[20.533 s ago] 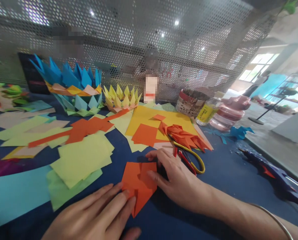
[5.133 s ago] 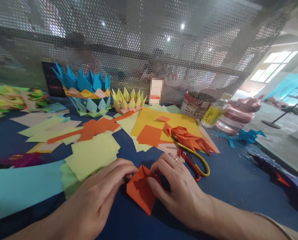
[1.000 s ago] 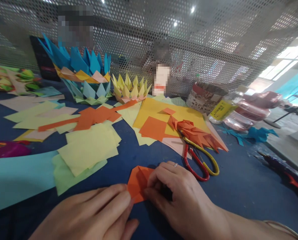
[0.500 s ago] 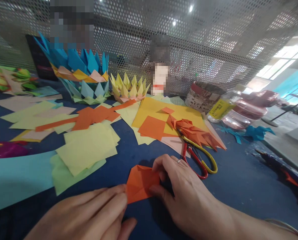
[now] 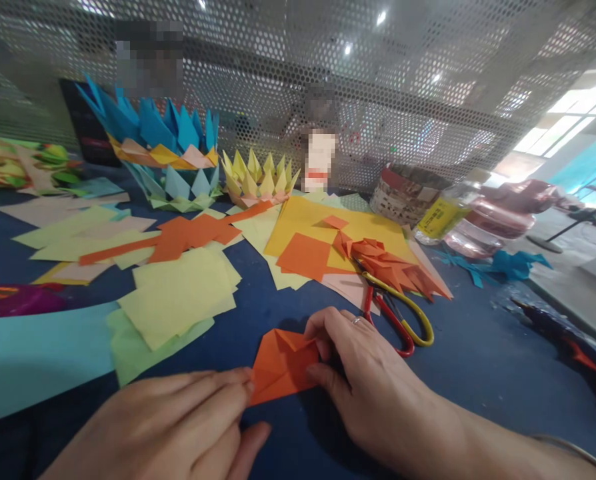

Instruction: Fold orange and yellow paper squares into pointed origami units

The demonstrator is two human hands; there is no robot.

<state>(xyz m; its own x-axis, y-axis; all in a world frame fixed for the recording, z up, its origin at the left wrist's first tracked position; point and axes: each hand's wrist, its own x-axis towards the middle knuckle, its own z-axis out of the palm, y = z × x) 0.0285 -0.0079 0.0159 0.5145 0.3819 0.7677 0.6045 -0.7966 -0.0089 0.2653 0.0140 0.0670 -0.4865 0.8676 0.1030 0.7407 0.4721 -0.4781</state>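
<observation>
A small orange paper (image 5: 281,370), partly folded with creases across it, lies on the dark blue table. My right hand (image 5: 363,380) pinches its right corner between thumb and curled fingers. From the left, my left hand (image 5: 178,423) holds the paper's left edge down with its fingertips; its fingers are pressed together and the thumb sits lower, off the paper. Scissors (image 5: 401,307) with red and yellow handles rest just beyond my right hand. Several pale yellow sheets (image 5: 178,293) lie past my left hand, and a light blue sheet (image 5: 38,363) is at the left.
Folded orange pieces (image 5: 383,260) and an orange square (image 5: 304,255) lie on yellow paper (image 5: 298,217). Paper crowns stand behind, one blue (image 5: 163,130), one yellow (image 5: 261,177). A bottle (image 5: 441,217), a blue scrap (image 5: 515,265) and a dark glue gun (image 5: 568,333) are at the right.
My right thumb has shifted slightly right along the orange paper, showing more of its surface. My left hand stays nearly in place; the view has turned a little.
</observation>
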